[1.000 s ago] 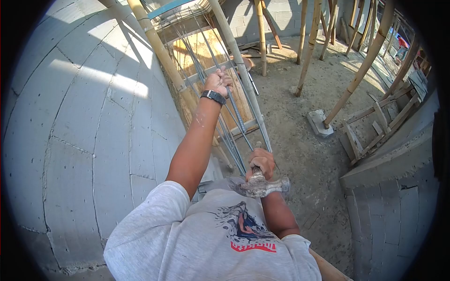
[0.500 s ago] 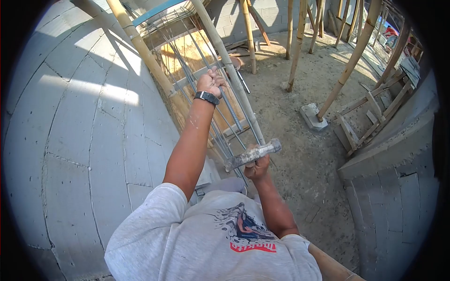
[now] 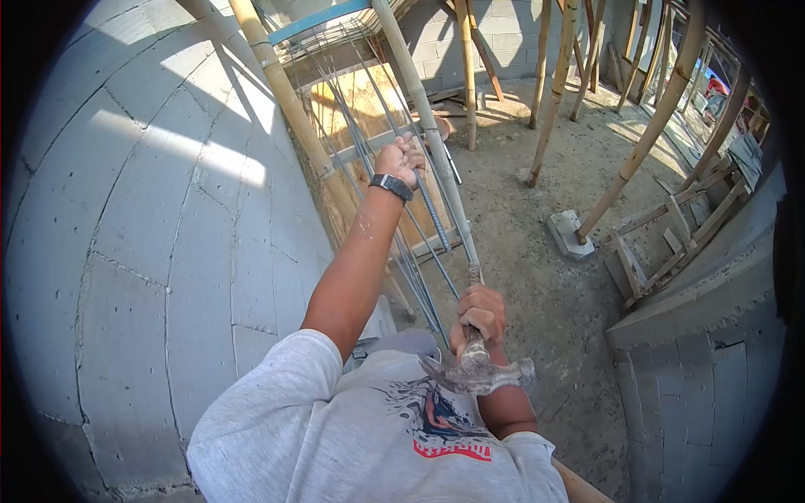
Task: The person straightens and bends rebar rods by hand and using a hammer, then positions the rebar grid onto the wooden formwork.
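Observation:
My left hand point(image 3: 400, 158), with a dark watch at its wrist, is closed around a ribbed steel bar point(image 3: 438, 220) whose lower end sticks out below the fist. My right hand point(image 3: 482, 314) grips the handle of a claw hammer point(image 3: 475, 371). The worn, whitish hammer head is close to my shirt, and the handle's end points away from me. Several thin steel rods point(image 3: 401, 260) run beneath my left forearm. Beside my left hand slants a bamboo pole point(image 3: 425, 117).
A grey block wall point(image 3: 168, 243) rises along the left. Behind the rods is a plywood panel point(image 3: 373, 96), with a blue crosspiece point(image 3: 319, 21) above. Bamboo props point(image 3: 556, 92) stand on the rough floor; one rests on a concrete block point(image 3: 570, 233). A wooden frame point(image 3: 671, 230) lies at right.
My right hand has raised slightly and turned the hammer, so its head swung down toward my body. My left hand keeps its hold on the bar. The whole view has shifted slightly.

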A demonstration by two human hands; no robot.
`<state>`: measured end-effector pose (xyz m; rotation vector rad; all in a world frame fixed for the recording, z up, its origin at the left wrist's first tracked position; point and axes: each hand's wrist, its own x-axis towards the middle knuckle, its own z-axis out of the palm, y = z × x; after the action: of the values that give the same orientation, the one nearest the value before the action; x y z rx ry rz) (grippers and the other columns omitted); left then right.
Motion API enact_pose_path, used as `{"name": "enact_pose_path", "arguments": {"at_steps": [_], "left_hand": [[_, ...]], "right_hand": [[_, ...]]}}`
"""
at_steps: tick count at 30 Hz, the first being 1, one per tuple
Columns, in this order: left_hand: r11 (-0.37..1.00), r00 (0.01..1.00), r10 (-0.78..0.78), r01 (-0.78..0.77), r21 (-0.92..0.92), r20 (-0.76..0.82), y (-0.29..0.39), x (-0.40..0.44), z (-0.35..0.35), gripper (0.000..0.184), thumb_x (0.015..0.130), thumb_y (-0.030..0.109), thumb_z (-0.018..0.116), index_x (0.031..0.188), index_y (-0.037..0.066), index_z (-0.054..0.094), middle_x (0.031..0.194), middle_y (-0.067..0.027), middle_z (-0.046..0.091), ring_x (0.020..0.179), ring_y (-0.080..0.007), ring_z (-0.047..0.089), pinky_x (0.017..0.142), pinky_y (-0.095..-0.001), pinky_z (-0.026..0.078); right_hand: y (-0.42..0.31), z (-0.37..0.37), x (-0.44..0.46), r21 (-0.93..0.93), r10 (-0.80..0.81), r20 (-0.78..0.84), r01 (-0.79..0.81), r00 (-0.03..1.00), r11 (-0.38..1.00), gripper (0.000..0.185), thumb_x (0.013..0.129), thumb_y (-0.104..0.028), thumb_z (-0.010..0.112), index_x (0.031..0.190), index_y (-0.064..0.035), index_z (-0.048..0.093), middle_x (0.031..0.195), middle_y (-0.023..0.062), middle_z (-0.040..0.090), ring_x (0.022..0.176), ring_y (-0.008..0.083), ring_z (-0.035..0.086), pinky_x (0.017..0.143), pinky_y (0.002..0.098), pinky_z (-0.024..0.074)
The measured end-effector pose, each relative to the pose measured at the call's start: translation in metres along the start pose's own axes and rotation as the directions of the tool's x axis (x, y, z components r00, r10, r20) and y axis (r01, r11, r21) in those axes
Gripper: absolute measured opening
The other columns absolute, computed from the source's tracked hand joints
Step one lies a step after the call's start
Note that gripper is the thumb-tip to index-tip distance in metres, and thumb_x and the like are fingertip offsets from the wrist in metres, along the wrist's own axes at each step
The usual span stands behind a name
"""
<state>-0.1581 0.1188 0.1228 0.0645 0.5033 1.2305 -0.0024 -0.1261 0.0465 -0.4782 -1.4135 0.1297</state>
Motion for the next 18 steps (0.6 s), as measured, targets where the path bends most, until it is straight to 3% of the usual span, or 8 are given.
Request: {"name": "enact_pose_path", "arguments": {"at_steps": [2,5,7,9,12,15,16,18], "left_hand": [[0.999,1.000,0.019,-0.019,0.042,0.023,0.002,0.011,-0.009,0.016,0.100,0.017,0.043,0.100,0.008,0.056,0.056,0.0062,0.040,0.043,-0.0070,0.029,0.039,-0.0229,0.024],[0.998,0.998,-0.046,0.044,0.050,0.045,0.009,0.011,-0.007,0.015,0.100,0.018,0.043,0.101,0.009,0.055,0.056,0.0062,0.039,0.044,-0.0068,0.029,0.039,-0.0232,0.024],[0.998,0.998,-0.061,0.060,0.031,0.007,0.005,0.004,-0.001,0.015,0.100,0.019,0.042,0.098,0.010,0.054,0.056,0.0063,0.038,0.044,-0.0067,0.028,0.040,-0.0233,0.023],[0.999,0.999,-0.051,0.051,0.016,-0.011,0.011,0.001,0.000,0.014,0.100,0.018,0.042,0.098,0.010,0.054,0.055,0.0066,0.038,0.043,-0.0068,0.028,0.040,-0.0232,0.023],[0.998,0.999,-0.038,0.037,0.054,0.014,0.012,0.004,-0.003,0.012,0.099,0.015,0.043,0.097,0.010,0.054,0.055,0.0066,0.038,0.043,-0.0072,0.027,0.041,-0.0228,0.023],[0.995,1.000,-0.027,0.025,0.100,0.014,0.011,0.006,0.005,0.013,0.099,0.015,0.043,0.099,0.010,0.055,0.056,0.0060,0.040,0.042,-0.0072,0.028,0.041,-0.0228,0.024],[0.995,1.000,-0.008,0.008,0.098,0.008,0.012,0.000,0.006,0.013,0.099,0.015,0.043,0.100,0.010,0.055,0.056,0.0059,0.040,0.042,-0.0072,0.028,0.040,-0.0229,0.024],[0.995,0.999,0.021,-0.018,0.097,-0.032,0.008,-0.006,-0.005,0.013,0.099,0.017,0.045,0.102,0.010,0.056,0.057,0.0056,0.041,0.042,-0.0072,0.028,0.040,-0.0231,0.024]], "right_hand": [[0.048,0.010,-0.022,-0.244,0.221,0.127,-0.185,0.967,0.952,0.047,0.090,-0.046,0.062,0.069,-0.0080,0.045,0.053,0.0016,0.042,0.045,0.0200,0.046,0.043,0.0344,0.0314],[0.042,-0.004,-0.038,-0.194,0.090,0.126,-0.064,0.988,0.979,0.049,0.092,-0.048,0.060,0.070,-0.0066,0.045,0.052,0.0022,0.041,0.045,0.0200,0.046,0.043,0.0357,0.0309],[0.002,-0.010,-0.023,0.014,0.215,0.126,-0.219,0.968,0.976,0.049,0.093,-0.047,0.057,0.066,-0.0084,0.044,0.055,0.0020,0.041,0.046,0.0180,0.044,0.043,0.0341,0.0295],[-0.025,0.007,-0.003,0.134,0.051,-0.146,-0.031,0.988,0.991,0.047,0.093,-0.047,0.056,0.067,-0.0089,0.046,0.055,0.0020,0.042,0.044,0.0171,0.044,0.041,0.0314,0.0293],[0.033,0.020,-0.013,-0.047,0.037,0.032,-0.036,0.999,0.998,0.046,0.093,-0.047,0.057,0.071,-0.0079,0.048,0.053,0.0030,0.044,0.042,0.0179,0.045,0.044,0.0309,0.0354],[0.029,0.009,-0.016,-0.163,0.304,0.107,-0.285,0.947,0.945,0.036,0.092,-0.040,0.060,0.078,-0.0074,0.054,0.056,0.0052,0.049,0.044,0.0271,0.049,0.043,0.0327,0.0386],[0.024,0.016,-0.012,-0.139,0.038,-0.029,-0.042,0.999,0.989,0.038,0.093,-0.040,0.058,0.075,-0.0068,0.052,0.053,0.0059,0.048,0.042,0.0280,0.049,0.041,0.0327,0.0372],[-0.012,0.005,-0.016,0.007,0.144,-0.029,-0.143,0.989,0.990,0.042,0.092,-0.044,0.059,0.073,-0.0074,0.049,0.055,0.0068,0.050,0.043,0.0281,0.049,0.051,0.0354,0.0422]]}}
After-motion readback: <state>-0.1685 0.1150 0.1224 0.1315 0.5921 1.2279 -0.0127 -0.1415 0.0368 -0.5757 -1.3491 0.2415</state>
